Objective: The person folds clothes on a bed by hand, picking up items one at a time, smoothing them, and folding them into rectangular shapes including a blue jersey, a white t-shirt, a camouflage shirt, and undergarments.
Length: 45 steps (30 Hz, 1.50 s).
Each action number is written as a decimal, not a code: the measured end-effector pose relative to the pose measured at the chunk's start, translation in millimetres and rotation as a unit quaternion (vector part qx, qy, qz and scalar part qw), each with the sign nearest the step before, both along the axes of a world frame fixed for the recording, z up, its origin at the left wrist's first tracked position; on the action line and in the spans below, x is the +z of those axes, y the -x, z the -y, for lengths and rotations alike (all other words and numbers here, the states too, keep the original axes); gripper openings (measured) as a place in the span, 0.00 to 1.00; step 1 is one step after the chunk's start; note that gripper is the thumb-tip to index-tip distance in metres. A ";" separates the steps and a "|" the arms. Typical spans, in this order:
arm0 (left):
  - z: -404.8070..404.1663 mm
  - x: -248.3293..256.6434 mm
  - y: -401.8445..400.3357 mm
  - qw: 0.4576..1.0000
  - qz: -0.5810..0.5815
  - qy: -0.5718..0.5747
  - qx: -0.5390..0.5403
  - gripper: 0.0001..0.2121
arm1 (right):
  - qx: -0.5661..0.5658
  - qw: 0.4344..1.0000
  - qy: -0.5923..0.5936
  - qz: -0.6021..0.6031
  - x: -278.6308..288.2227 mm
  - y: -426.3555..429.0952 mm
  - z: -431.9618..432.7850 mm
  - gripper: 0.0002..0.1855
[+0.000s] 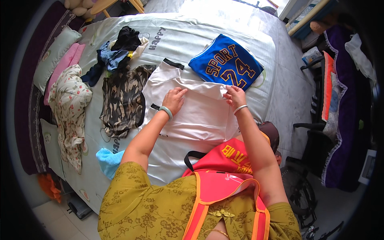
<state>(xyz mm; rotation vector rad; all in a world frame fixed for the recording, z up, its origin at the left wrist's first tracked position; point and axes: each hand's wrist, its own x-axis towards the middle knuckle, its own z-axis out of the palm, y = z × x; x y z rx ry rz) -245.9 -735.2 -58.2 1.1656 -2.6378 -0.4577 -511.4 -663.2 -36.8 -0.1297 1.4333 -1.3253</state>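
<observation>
A white T-shirt [201, 112] with black sleeve trim lies spread on the bed [174, 36], its far side partly folded inward. My left hand [174, 102], with a bracelet at the wrist, rests on the shirt near the fold. At the shirt's right end, my right hand [236, 97] pinches the upper corner of the fabric between thumb and fingers. A folded blue jersey [222, 60] bearing printed letters and a number sits just beyond that corner. Left of the white shirt, a camouflage top [123, 100] lies flat and touches it.
A loose heap of clothes [114, 54] lies farther back on the left. Pillows [57, 60] and a cherry-print cloth [70, 108] line the bed's left side. Near me are a light blue cloth [109, 162] and a red bag-like item [210, 159]. Black chairs [315, 132] stand at right.
</observation>
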 end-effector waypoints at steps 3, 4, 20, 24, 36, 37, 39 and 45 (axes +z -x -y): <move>11.7 -5.3 11.5 1.000 0.009 0.029 -0.005 0.19 | -0.043 0.991 0.027 -0.123 -10.9 -9.9 6.9 0.16; 13.6 -5.4 17.0 1.000 0.005 0.026 0.003 0.19 | -0.052 0.989 0.033 -0.137 -16.8 -6.3 8.9 0.15; 20.9 -13.6 31.4 0.998 0.055 0.017 0.035 0.24 | 0.127 0.831 0.081 -0.535 -9.1 10.3 27.4 0.18; 19.6 -12.7 36.9 0.997 0.058 0.016 0.038 0.24 | 0.083 0.830 0.097 -0.542 -21.4 25.2 39.4 0.14; 72.5 -7.4 23.7 0.996 -0.072 0.005 0.057 0.12 | 0.291 0.727 -0.067 -0.619 -8.6 18.8 39.0 0.13; 88.0 -3.8 26.3 0.982 -0.141 0.068 0.104 0.07 | 0.295 0.730 -0.072 -0.612 -12.3 19.0 39.2 0.12; 123.4 -9.8 12.8 0.971 -0.050 0.103 0.210 0.13 | 0.301 0.728 -0.082 -0.610 -13.4 13.3 41.3 0.11; 170.9 -6.7 21.6 0.924 0.142 -0.109 0.338 0.33 | 0.299 0.725 -0.110 -0.611 -16.9 13.8 43.3 0.11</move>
